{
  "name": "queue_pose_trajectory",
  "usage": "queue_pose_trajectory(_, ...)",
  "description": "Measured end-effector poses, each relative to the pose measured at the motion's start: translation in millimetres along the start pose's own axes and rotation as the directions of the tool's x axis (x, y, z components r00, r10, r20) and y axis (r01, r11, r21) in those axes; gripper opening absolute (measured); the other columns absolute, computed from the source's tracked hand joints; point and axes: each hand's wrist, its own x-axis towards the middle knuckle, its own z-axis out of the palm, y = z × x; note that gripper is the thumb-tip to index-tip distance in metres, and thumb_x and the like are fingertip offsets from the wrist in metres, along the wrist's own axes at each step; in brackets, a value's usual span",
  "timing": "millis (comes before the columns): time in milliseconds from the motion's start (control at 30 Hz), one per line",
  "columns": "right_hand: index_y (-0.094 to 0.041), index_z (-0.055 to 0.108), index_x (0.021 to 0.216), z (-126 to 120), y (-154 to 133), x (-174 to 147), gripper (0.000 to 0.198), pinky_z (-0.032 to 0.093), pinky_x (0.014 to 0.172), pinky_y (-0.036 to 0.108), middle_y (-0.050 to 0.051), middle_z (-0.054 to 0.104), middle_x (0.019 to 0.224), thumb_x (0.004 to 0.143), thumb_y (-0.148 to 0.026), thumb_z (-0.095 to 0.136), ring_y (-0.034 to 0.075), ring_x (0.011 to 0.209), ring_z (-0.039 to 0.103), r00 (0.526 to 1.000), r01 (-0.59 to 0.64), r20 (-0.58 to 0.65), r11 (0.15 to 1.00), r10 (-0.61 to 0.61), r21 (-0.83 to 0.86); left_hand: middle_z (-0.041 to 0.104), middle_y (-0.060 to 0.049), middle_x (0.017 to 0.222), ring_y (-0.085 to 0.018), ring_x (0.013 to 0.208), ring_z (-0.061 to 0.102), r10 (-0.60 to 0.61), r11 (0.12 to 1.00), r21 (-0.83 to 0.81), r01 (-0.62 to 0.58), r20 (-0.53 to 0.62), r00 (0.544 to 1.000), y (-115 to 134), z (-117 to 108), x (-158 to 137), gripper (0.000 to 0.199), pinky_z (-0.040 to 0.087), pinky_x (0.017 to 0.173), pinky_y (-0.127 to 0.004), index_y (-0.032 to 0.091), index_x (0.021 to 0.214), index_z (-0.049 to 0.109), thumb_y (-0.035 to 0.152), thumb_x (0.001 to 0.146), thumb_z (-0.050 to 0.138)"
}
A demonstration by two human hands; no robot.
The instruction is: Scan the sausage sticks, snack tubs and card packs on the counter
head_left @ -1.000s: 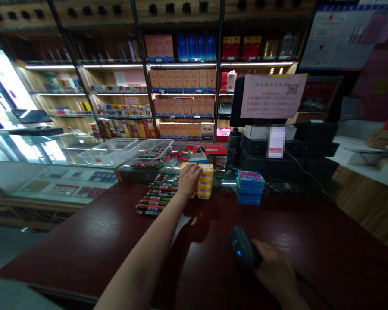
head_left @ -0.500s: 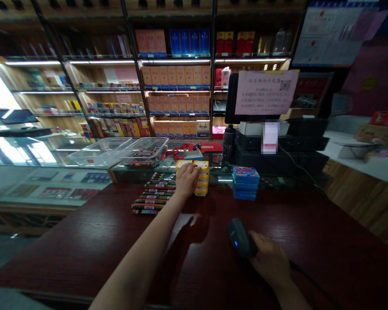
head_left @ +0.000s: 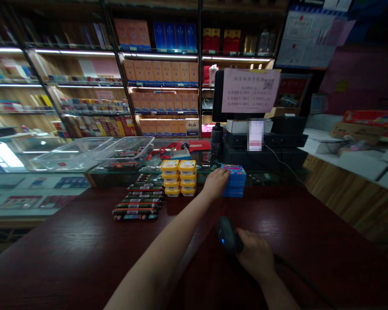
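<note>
My left hand (head_left: 216, 183) is at the left side of a stack of small blue boxes (head_left: 234, 187), its fingers bent together around the edge of the topmost one. The fingertips are partly hidden, and that box still sits level on the stack. In my right hand (head_left: 256, 255) is a black barcode scanner (head_left: 225, 234) with a lit blue light, held low over the dark wooden table. Two stacks of yellow-lidded tubs (head_left: 187, 177) stand left of my left hand. Farther left lies a row of dark wrapped sticks (head_left: 139, 200), possibly sausages.
Behind the tubs is a glass counter with clear plastic bins (head_left: 126, 151). A black bottle (head_left: 216, 140) stands beside a monitor bearing a pink sign (head_left: 248, 90). The scanner's cable (head_left: 299, 271) trails right across the table (head_left: 67, 245). Stocked shelves line the back.
My left hand has left the yellow tubs and moved right to the blue boxes. My right hand keeps hold of the scanner. The view has turned slightly right.
</note>
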Motion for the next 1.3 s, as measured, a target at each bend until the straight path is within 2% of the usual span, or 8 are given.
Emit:
queue_pose_trajectory(233, -0.024, 0.062, 0.092, -4.5, 0.5, 3.5, 0.023, 0.036, 0.070, 0.026, 0.001, 0.069, 0.087, 0.076, -0.013, 0.051, 0.017, 0.082, 0.062, 0.999, 0.002, 0.045, 0.999, -0.003, 0.037, 0.059, -0.021, 0.123, -0.026, 0.115, 0.054, -0.046, 0.999, -0.024, 0.045, -0.030, 0.999, 24.6, 32.7, 39.4, 0.031, 0.034, 0.104, -0.044, 0.007, 0.114, 0.059, 0.017, 0.092, 0.038)
queue_pose_trajectory(467, -0.023, 0.062, 0.096, -3.7, 2.0, 3.9, 0.028, 0.037, 0.070, 0.028, 0.001, 0.069, 0.087, 0.074, -0.011, 0.051, 0.019, 0.082, 0.062, 1.000, 0.013, 0.028, 1.000, -0.014, 0.028, 0.067, -0.011, 0.085, -0.025, 0.093, 0.057, -0.013, 1.000, 0.021, 0.013, -0.022, 1.000, 19.1, 20.9, 36.2, 0.020, 0.037, 0.090, -0.041, 0.016, 0.081, 0.063, 0.014, 0.088, 0.044)
queue_pose_trajectory(700, -0.022, 0.062, 0.093, -0.8, 3.9, 2.3, 0.021, 0.037, 0.069, 0.028, 0.002, 0.069, 0.086, 0.076, -0.015, 0.051, 0.018, 0.081, 0.062, 1.000, 0.023, 0.013, 1.000, -0.023, 0.020, 0.061, -0.010, 0.096, -0.023, 0.094, 0.052, -0.028, 0.997, 0.068, 0.035, -0.097, 0.995, 3.5, -7.2, -14.0, 0.014, 0.042, 0.079, -0.036, 0.019, 0.087, 0.061, 0.019, 0.087, 0.047)
queue_pose_trajectory(833, -0.021, 0.062, 0.095, 3.1, 5.3, -0.4, 0.022, 0.038, 0.070, 0.028, 0.003, 0.069, 0.086, 0.078, -0.016, 0.050, 0.019, 0.081, 0.063, 0.999, 0.040, -0.018, 0.999, -0.039, 0.010, 0.059, -0.007, 0.091, -0.019, 0.088, 0.055, -0.275, 0.946, -0.250, 0.207, -0.282, 0.919, 2.2, -11.1, -68.4, 0.015, 0.046, 0.078, -0.032, 0.020, 0.094, 0.062, 0.021, 0.087, 0.048)
queue_pose_trajectory(933, -0.021, 0.062, 0.096, 4.8, 5.1, -2.3, 0.023, 0.039, 0.070, 0.028, 0.003, 0.070, 0.087, 0.078, -0.015, 0.050, 0.018, 0.080, 0.063, 0.998, 0.054, -0.032, 0.999, -0.055, -0.005, 0.060, -0.004, 0.084, -0.017, 0.080, 0.058, -0.649, 0.669, -0.685, 0.288, -0.350, 0.676, 7.6, -3.7, -105.3, 0.015, 0.050, 0.074, -0.031, 0.018, 0.086, 0.060, 0.032, 0.081, 0.060)
queue_pose_trajectory(1033, -0.021, 0.062, 0.100, 4.4, 4.5, -3.2, 0.028, 0.040, 0.072, 0.027, 0.004, 0.071, 0.094, 0.076, -0.014, 0.050, 0.018, 0.083, 0.064, 0.998, 0.056, -0.036, 0.998, -0.057, -0.016, 0.063, -0.002, 0.082, -0.015, 0.074, 0.062, -0.877, 0.148, -0.977, 0.154, -0.058, 0.478, 14.0, 6.1, -130.1, 0.030, 0.054, 0.072, -0.034, 0.017, 0.090, 0.057, 0.038, 0.072, 0.069)
queue_pose_trajectory(1133, -0.021, 0.061, 0.099, 0.6, 4.1, -2.9, 0.027, 0.042, 0.072, 0.027, 0.004, 0.071, 0.094, 0.075, -0.015, 0.051, 0.019, 0.084, 0.065, 0.999, 0.054, -0.006, 0.998, -0.054, 0.029, 0.066, -0.001, 0.083, -0.015, 0.073, 0.066, -0.887, -0.194, -0.981, 0.018, 0.183, 0.425, 16.3, 12.7, -144.2, 0.042, 0.056, 0.077, -0.038, 0.016, 0.093, 0.056, 0.037, 0.063, 0.078)
queue_pose_trajectory(1300, -0.024, 0.062, 0.102, -12.2, 0.3, -1.2, 0.031, 0.045, 0.067, 0.030, 0.002, 0.073, 0.088, 0.072, -0.024, 0.056, 0.022, 0.079, 0.067, 0.999, -0.037, 0.008, 0.953, 0.036, 0.299, 0.068, -0.003, 0.084, -0.017, 0.077, 0.069, -0.878, -0.327, -0.945, -0.019, 0.296, 0.375, 13.3, 19.7, -155.5, 0.048, 0.055, 0.082, -0.039, 0.015, 0.093, 0.058, 0.032, 0.056, 0.083)
